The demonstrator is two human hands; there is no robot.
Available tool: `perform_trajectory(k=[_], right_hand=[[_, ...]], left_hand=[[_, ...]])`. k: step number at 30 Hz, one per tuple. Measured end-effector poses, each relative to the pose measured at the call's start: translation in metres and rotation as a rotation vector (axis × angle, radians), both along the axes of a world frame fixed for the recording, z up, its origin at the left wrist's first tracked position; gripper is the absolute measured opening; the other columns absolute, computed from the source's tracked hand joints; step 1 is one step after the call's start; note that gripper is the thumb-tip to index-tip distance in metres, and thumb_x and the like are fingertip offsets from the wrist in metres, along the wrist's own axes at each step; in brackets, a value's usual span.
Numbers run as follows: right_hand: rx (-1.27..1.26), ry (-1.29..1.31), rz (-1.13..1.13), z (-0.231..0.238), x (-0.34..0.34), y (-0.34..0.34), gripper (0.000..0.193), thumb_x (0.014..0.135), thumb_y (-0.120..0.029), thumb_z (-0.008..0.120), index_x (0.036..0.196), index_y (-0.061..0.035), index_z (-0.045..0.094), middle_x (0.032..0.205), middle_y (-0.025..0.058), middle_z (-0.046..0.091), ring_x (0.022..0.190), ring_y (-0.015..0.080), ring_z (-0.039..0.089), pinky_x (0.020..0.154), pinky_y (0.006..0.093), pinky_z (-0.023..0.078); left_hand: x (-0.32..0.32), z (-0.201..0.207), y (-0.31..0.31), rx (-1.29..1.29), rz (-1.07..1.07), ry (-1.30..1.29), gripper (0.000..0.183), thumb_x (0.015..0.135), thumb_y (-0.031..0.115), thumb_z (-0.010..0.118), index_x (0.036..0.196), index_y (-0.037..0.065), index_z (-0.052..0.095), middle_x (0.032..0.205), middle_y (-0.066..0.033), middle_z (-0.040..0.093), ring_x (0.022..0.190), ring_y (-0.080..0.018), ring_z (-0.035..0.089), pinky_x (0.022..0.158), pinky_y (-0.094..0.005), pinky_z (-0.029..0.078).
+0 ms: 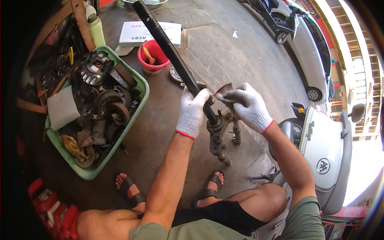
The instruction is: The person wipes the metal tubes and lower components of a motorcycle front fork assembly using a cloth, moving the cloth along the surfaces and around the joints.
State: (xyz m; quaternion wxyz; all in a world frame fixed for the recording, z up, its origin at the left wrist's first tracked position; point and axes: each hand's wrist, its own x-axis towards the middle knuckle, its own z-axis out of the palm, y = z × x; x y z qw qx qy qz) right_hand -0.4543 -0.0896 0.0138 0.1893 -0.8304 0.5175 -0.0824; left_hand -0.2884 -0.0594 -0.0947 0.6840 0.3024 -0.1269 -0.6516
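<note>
My left hand [193, 107], in a white knit glove with a red cuff, is closed around the long black tube of a front fork [218, 140]. The tube slants up to the far left, and a hole shows near its top end. Below the hand are the fork's dirty metal bracket and two short legs. My right hand [251, 107], gloved alike, pinches a grimy grey and reddish scrap of cloth [224, 92] just right of the tube. Its fingertips are darkened with dirt. The fingers partly hide the scrap and the bracket's right side.
A green bin [142, 90] full of used parts stands at left. Beyond it are a red bucket [148, 66] with a brush and a white box [134, 33]. A white scooter [326, 154] stands close on my right, with a parked car [316, 52] farther off.
</note>
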Motion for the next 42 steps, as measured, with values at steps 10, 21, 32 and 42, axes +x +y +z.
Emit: perform_trajectory(k=[10,21,32,42], right_hand=[[0.48,-0.483,-0.469,-0.007,-0.013,0.02,0.034,0.094,-0.004,0.056,0.125,0.0077,0.063,0.101,0.0072,0.069,0.084,0.0106,0.063,0.074,0.027,0.052],[0.459,-0.538,-0.49,-0.039,-0.006,0.037,0.027,0.095,-0.005,0.06,0.12,0.0038,0.061,0.1,0.0092,0.068,0.088,0.0169,0.064,0.082,0.0318,0.053],[0.063,0.076,-0.13,-0.036,-0.003,0.039,0.032,0.088,-0.018,0.071,0.119,-0.0089,0.068,0.114,0.0204,0.061,0.106,0.0377,0.065,0.089,0.0431,0.054],[-0.084,0.203,-0.007,-0.031,-0.002,0.046,0.038,0.09,-0.015,0.068,0.127,-0.0165,0.071,0.103,0.0176,0.06,0.092,0.0387,0.065,0.081,0.044,0.055]], left_hand=[[0.002,-0.007,-0.002,-0.016,-0.007,-0.013,0.014,0.099,0.001,0.059,0.112,0.002,0.057,0.087,-0.0061,0.062,0.079,-0.0183,0.064,0.078,-0.0355,0.057],[-0.003,-0.005,-0.001,-0.016,0.005,-0.018,0.012,0.098,0.001,0.061,0.11,0.003,0.059,0.091,-0.0052,0.065,0.084,-0.0169,0.065,0.082,-0.0321,0.055],[-0.002,0.011,0.004,-0.009,0.017,-0.093,0.026,0.097,0.004,0.063,0.122,0.004,0.062,0.109,0.0001,0.062,0.1,-0.0104,0.058,0.092,-0.0272,0.047],[0.005,0.031,-0.004,-0.06,0.094,-0.03,0.021,0.097,-0.001,0.059,0.118,0.004,0.056,0.105,-0.0081,0.068,0.093,-0.0183,0.068,0.086,-0.0318,0.055]])
